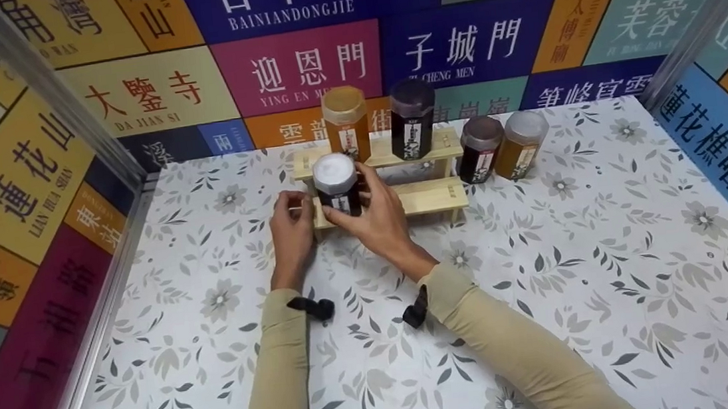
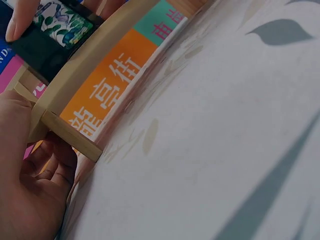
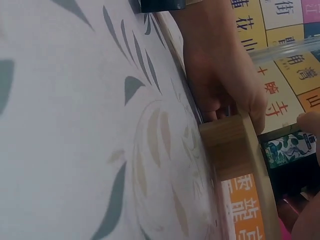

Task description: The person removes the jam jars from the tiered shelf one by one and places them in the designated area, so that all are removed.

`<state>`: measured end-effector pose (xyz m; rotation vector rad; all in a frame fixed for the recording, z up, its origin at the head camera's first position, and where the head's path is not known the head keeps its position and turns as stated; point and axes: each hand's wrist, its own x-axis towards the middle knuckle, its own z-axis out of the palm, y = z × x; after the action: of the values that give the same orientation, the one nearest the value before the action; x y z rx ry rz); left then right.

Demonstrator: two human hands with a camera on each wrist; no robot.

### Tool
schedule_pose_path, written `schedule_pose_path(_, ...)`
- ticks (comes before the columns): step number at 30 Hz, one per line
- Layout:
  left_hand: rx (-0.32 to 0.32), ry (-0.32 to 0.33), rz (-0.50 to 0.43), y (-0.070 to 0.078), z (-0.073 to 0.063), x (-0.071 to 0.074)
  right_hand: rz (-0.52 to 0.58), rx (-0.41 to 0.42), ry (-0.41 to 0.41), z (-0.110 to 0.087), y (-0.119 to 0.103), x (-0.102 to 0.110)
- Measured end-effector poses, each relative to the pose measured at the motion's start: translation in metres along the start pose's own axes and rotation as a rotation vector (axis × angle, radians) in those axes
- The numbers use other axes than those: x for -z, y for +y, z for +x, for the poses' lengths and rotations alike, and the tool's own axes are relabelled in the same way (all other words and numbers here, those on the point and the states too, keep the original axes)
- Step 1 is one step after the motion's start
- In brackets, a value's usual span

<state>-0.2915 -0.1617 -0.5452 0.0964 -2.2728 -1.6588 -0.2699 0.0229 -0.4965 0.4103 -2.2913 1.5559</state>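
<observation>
My right hand (image 1: 375, 213) holds a dark jar (image 1: 335, 172) with a pale lid, thumb at its front and fingers around its right side. The jar is upright at the left end of the lower step of a wooden two-step rack (image 1: 413, 200). A patterned label (image 2: 65, 25) faces out from the jar in the left wrist view. My left hand (image 1: 293, 228) grips the left end of that lower step. In the left wrist view, its thumb is above the step end (image 2: 70, 132) and the curled fingers are below, beside the leg.
On the upper step stand an amber jar (image 1: 346, 126) and a dark jar (image 1: 414, 119). Right of the rack, a dark red jar (image 1: 480, 150) and a golden jar (image 1: 522, 144) stand on the floral tabletop (image 1: 610, 261). Panels with lettering (image 1: 298, 70) rise behind and at both sides.
</observation>
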Motion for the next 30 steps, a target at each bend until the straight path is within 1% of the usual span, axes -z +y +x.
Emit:
schedule_pose_path(3, -0.006, 0.003, -0.001, 0.001, 0.001, 0.000, 0.056, 0.014, 0.019, -0.002, 0.004, 0.010)
schedule_pose_path(6, -0.001, 0.007, -0.003, 0.001, 0.002, 0.000, 0.072, 0.022, 0.044, -0.004, 0.008, 0.024)
schedule_pose_path(9, 0.004, 0.010, -0.002, 0.000, 0.001, 0.001, 0.071, 0.014, 0.066, -0.006, 0.011, 0.041)
schedule_pose_path(14, -0.008, 0.010, 0.004, -0.002, 0.001, 0.001, 0.081, -0.001, 0.120, -0.009, 0.018, 0.075)
schedule_pose_path(18, -0.017, 0.015, 0.005, -0.003, 0.001, 0.000, 0.077, 0.007, 0.159, -0.008, 0.026, 0.103)
schedule_pose_path(23, -0.019, 0.018, -0.004, -0.003, 0.001, -0.001, 0.041, 0.011, 0.209, -0.007, 0.038, 0.136)
schedule_pose_path(30, -0.030, 0.021, -0.015, -0.004, 0.000, -0.002, -0.004, 0.013, 0.238, -0.011, 0.035, 0.179)
